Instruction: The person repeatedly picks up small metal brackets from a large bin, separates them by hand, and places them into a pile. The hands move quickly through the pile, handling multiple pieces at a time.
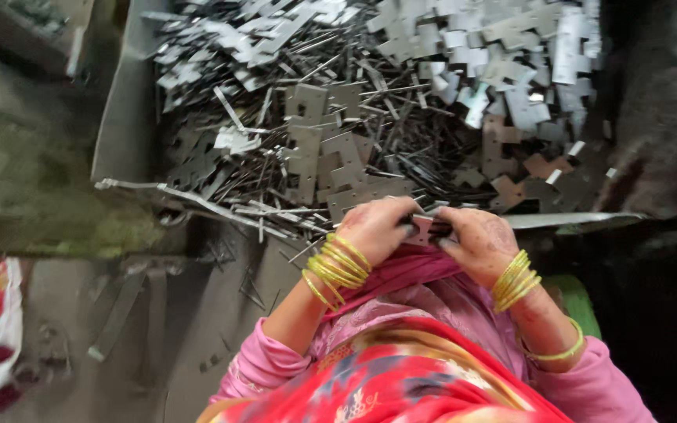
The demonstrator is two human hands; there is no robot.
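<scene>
At nine o'clock from the hands, a metal tray (119,117) holds the near edge of a big heap of flat metal plates (331,149) and thin pins (401,94). Loose strips (119,309) lie on the floor at about eight o'clock, where they could be trodden on or lost.

The left hand (378,227) sits at the centre, stacked yellow bangles (337,265) on its wrist, fingers curled and pressed onto the left end of a small metal plate (421,229). That plate is held between both hands, just above the pink cloth (409,274) on the lap and just at six o'clock from the heap. The right hand (483,243), at three o'clock from the plate, has its fingers closed on the other end.

The likeliest trouble, as I judge it, is a cut: the stamped edges look sharp and both hands are bare. A slip while pressing could drive a corner into a fingertip. The plate could also drop into the folds of cloth, or a pin could spring loose. The bangles could snag on pieces jutting from the heap at twelve o'clock and drag them over the tray's low front lip.
</scene>
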